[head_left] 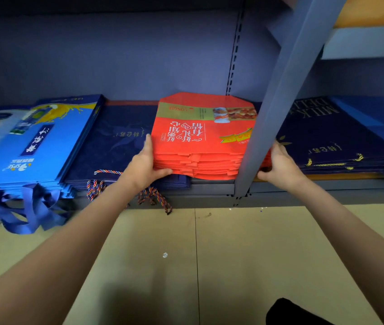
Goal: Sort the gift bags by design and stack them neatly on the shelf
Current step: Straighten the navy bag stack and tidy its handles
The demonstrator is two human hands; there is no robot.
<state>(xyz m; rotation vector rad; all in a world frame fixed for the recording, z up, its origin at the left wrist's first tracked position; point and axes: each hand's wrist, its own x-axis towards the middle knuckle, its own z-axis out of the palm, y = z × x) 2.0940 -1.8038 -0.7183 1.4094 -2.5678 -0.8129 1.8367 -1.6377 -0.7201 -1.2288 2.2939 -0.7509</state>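
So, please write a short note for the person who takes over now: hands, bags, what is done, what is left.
Left hand grips the red stack at its left front corner; right hand holds its right side behind the shelf post.
Red stack lies partly on the navy stack; light blue stack further left, another navy stack right.
Done: bags lie in piles by design.
Left: square the uneven red stack.

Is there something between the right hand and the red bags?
Yes. The grey shelf post stands in front of the red bag stack, covering its right edge; the right hand reaches just behind it.
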